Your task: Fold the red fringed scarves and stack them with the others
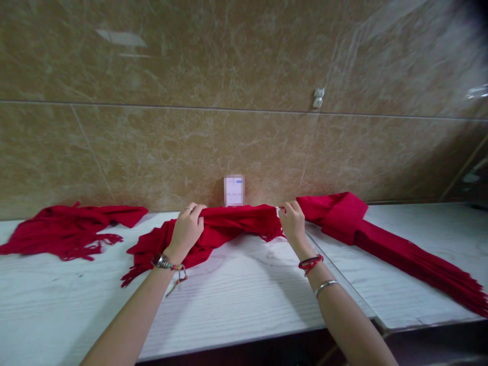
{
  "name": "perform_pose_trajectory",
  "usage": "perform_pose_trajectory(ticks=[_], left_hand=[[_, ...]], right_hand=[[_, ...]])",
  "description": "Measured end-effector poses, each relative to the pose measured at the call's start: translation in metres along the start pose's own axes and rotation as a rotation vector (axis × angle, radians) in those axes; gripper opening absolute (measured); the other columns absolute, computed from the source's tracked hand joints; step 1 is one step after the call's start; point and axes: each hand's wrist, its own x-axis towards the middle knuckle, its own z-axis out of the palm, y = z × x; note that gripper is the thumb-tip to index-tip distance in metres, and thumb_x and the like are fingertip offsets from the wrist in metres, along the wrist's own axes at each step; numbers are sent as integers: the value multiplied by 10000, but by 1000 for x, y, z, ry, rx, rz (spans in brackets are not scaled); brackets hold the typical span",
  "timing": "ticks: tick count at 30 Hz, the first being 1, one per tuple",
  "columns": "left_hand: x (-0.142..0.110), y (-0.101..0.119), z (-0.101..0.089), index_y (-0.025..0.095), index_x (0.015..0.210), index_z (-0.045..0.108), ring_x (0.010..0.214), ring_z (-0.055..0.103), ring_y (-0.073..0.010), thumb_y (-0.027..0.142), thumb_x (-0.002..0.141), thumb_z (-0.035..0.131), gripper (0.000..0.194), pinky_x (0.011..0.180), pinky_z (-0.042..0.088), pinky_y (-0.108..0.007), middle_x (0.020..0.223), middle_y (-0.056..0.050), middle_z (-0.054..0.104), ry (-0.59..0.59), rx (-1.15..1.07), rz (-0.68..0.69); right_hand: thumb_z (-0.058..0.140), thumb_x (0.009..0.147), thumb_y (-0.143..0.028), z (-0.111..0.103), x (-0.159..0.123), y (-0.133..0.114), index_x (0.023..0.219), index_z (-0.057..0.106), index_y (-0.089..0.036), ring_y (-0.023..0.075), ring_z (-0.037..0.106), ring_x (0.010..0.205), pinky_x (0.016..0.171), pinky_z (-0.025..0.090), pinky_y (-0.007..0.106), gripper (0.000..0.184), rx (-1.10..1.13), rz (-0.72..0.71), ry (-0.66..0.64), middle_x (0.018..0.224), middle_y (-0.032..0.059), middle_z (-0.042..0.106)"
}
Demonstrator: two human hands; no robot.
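Observation:
A red scarf point(232, 222) is stretched sideways between my hands at the back of the white tabletop, its left part bunched with fringe hanging toward the front. My left hand point(188, 227) is closed around the scarf's upper edge, left of centre. At the scarf's right end, the fingers of my right hand point(293, 222) are pinched on its corner; the fingertips are partly hidden. Just right of that hand lies a second red scarf point(345, 217), folded over, with its long fringe trailing to the right. A third red scarf point(68, 231) lies crumpled at the far left.
A brown marbled wall point(171, 147) rises behind the white tabletop point(236, 295). Against it, behind the middle scarf, stands a phone-like white rectangle point(234, 191). A small white figure-shaped hook point(318, 97) is fixed higher up. A seam crosses the tabletop right of my right hand.

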Motion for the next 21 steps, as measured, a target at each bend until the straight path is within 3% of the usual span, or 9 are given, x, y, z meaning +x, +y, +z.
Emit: perform_pose_trajectory(ticks=[2, 5, 8, 11, 14, 17, 21], left_hand=[[-1, -2, 2, 156, 1004, 579, 896, 557, -221, 36, 734, 387, 352, 848, 455, -346, 950, -83, 570, 3, 43, -44], [-6, -4, 9, 143, 1126, 542, 891, 572, -225, 38, 736, 408, 426, 822, 464, -352, 1005, -103, 567, -136, 129, -30], [-13, 0, 19, 189, 1274, 441, 1025, 537, -227, -20, 734, 369, 583, 875, 436, -375, 1190, -120, 505, -241, 156, 72], [-17, 7, 23, 254, 1328, 371, 1201, 413, -201, -67, 720, 340, 688, 971, 364, -370, 1351, -76, 396, -310, 77, 270], [-17, 13, 21, 246, 1294, 419, 1128, 485, -180, 16, 797, 379, 549, 931, 397, -337, 1271, -57, 497, -414, 24, 354], [-15, 12, 22, 222, 1164, 548, 1004, 563, -186, 158, 858, 439, 331, 867, 428, -326, 1088, -58, 612, -447, 56, 313], [-11, 7, 22, 183, 1020, 617, 902, 601, -185, 146, 854, 444, 242, 807, 443, -299, 981, -71, 641, -382, 131, 214]], right_hand=[[419, 736, -111, -3, 4, 9, 678, 573, -188, 193, 501, 680, 639, 429, 318, 181, 25, 40, 27, 716, 56, 532], [462, 743, -144, -7, 8, 5, 725, 587, -187, 188, 523, 694, 653, 446, 318, 133, 121, 22, -18, 721, 47, 545], [513, 786, -229, -7, 4, -19, 947, 597, -181, 187, 564, 821, 736, 470, 325, 188, 289, -103, -275, 884, 69, 590], [596, 764, -323, -4, -9, -42, 1197, 492, -179, 207, 527, 1048, 867, 445, 349, 468, 364, -249, -616, 1155, 119, 544], [690, 676, -324, 2, -21, -46, 1263, 447, -172, 235, 521, 1080, 868, 450, 368, 653, 286, -313, -811, 1211, 145, 523], [650, 675, -148, 7, -22, -37, 1151, 556, -164, 220, 584, 972, 812, 470, 333, 485, 153, -296, -810, 1084, 120, 615], [504, 665, -1, 7, -13, -24, 890, 665, -179, 187, 627, 834, 742, 464, 267, 329, 11, -173, -679, 887, 64, 690]])
